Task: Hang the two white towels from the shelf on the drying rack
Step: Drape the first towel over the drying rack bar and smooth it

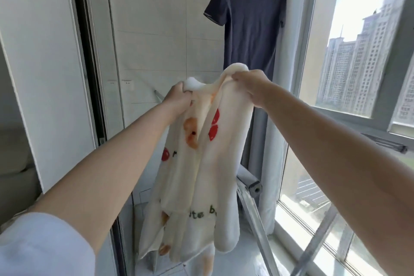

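Both hands hold 1 white towel (201, 175) up in the air by its top edge. The left hand (179, 96) has its grip clamped on the left corner, and the right hand (251, 87) has its grip pinched on the right corner. The towel hangs bunched below both grips. Beyond the right grip hangs a dark dress (248, 24); metal rack bars (257, 219) slant below it.
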`<state>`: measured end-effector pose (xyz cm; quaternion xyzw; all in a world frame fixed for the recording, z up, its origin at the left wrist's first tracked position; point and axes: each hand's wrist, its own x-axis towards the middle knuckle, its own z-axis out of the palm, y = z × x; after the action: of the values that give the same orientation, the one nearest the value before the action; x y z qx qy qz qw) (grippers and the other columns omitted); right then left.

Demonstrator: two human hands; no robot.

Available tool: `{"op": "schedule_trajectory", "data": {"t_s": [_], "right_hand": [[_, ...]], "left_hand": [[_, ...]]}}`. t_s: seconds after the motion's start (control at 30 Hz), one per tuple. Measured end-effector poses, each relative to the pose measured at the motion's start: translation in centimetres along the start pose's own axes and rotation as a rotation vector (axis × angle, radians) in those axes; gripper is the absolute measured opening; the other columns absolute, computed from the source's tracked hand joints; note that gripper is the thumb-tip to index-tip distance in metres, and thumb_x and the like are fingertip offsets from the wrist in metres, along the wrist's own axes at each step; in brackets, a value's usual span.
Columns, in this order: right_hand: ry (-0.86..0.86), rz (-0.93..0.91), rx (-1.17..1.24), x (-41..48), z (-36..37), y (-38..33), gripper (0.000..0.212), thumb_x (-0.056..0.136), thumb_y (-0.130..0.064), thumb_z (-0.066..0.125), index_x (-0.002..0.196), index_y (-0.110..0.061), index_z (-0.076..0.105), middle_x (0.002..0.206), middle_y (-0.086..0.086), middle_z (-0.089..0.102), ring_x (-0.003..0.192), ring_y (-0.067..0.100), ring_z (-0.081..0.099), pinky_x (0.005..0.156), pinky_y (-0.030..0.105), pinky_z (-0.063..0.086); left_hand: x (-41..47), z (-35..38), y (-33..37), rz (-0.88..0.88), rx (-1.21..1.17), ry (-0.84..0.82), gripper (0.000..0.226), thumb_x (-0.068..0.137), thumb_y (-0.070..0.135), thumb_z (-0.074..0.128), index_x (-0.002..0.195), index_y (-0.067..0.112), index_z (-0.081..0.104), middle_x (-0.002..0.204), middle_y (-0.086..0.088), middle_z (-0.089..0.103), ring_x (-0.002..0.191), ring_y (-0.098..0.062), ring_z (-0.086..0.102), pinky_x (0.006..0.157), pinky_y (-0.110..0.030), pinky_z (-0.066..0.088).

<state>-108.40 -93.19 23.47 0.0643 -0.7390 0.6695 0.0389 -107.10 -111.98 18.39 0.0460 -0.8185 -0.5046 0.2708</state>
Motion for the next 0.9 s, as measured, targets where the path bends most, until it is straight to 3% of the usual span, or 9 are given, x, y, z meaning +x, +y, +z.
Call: {"op": "schedule_trajectory", "data": {"t_s": [0.13, 0.27, 0.47, 0.63, 0.7, 0.83, 0.9], "right_hand": [[0.067, -0.052, -0.042, 4.3, -1.6, 0.0, 0.047, 0.092, -0.026, 0.053, 0.133, -0.004, 0.047, 0.128, 0.01, 0.058, 0.115, 0.025, 0.058, 0.103, 0.037, 0.046], [0.051, 0.0, -0.16, 8.1, -2.6, 2.1, 0.056, 0.088, -0.026, 0.056, 0.138, -0.004, 0.043, 0.125, 0.012, 0.058, 0.111, 0.027, 0.059, 0.102, 0.039, 0.047], [0.03, 0.083, -0.329, 12.3, -2.3, 6.0, 0.057, 0.083, -0.018, 0.06, 0.136, -0.003, 0.045, 0.125, 0.017, 0.058, 0.112, 0.032, 0.059, 0.101, 0.045, 0.049], [0.112, 0.075, -0.393, 14.4, -2.4, 6.3, 0.044, 0.082, -0.006, 0.051, 0.126, -0.004, 0.056, 0.116, 0.02, 0.061, 0.107, 0.034, 0.061, 0.099, 0.043, 0.05], [0.126, 0.064, -0.447, 14.7, -3.1, 5.7, 0.043, 0.083, 0.001, 0.047, 0.123, -0.003, 0.06, 0.112, 0.022, 0.061, 0.102, 0.034, 0.061, 0.096, 0.042, 0.05], [0.243, 0.115, -0.541, 14.5, -5.3, 5.4, 0.037, 0.084, 0.003, 0.049, 0.118, -0.002, 0.063, 0.119, 0.024, 0.063, 0.11, 0.038, 0.062, 0.101, 0.05, 0.049], [0.334, 0.139, -0.619, 14.1, -5.9, 5.9, 0.035, 0.084, 0.001, 0.052, 0.117, -0.004, 0.064, 0.12, 0.023, 0.064, 0.111, 0.037, 0.062, 0.1, 0.047, 0.05]], "left_hand": [[3.4, 2.4, 0.8, 0.075, 0.059, -0.05, 0.04, 0.087, 0.024, 0.036, 0.124, 0.023, 0.051, 0.114, -0.002, 0.062, 0.104, -0.023, 0.06, 0.092, -0.039, 0.051], [5.3, 5.3, 0.4, 0.062, 0.137, -0.218, 0.034, 0.076, 0.034, 0.043, 0.108, 0.027, 0.051, 0.099, 0.006, 0.059, 0.088, -0.012, 0.056, 0.067, -0.028, 0.044], [9.5, 9.3, -3.0, 0.097, 0.226, -0.372, 0.045, 0.09, 0.028, 0.039, 0.134, 0.021, 0.046, 0.132, -0.003, 0.054, 0.118, -0.023, 0.052, 0.102, -0.044, 0.043], [14.6, 11.2, -4.6, 0.156, 0.137, -0.397, 0.042, 0.096, 0.028, 0.033, 0.137, 0.023, 0.043, 0.124, -0.002, 0.055, 0.106, -0.019, 0.052, 0.087, -0.034, 0.041], [16.6, 12.1, -4.7, 0.193, 0.112, -0.425, 0.041, 0.097, 0.026, 0.033, 0.136, 0.022, 0.045, 0.124, -0.003, 0.056, 0.106, -0.02, 0.053, 0.088, -0.034, 0.043], [19.5, 14.0, -3.9, 0.258, -0.003, -0.528, 0.038, 0.095, 0.018, 0.034, 0.129, 0.016, 0.051, 0.125, -0.009, 0.06, 0.114, -0.026, 0.057, 0.1, -0.043, 0.046], [20.1, 15.1, -3.9, 0.283, -0.036, -0.585, 0.034, 0.095, 0.019, 0.035, 0.125, 0.017, 0.052, 0.122, -0.01, 0.062, 0.11, -0.026, 0.059, 0.097, -0.044, 0.049]]}}
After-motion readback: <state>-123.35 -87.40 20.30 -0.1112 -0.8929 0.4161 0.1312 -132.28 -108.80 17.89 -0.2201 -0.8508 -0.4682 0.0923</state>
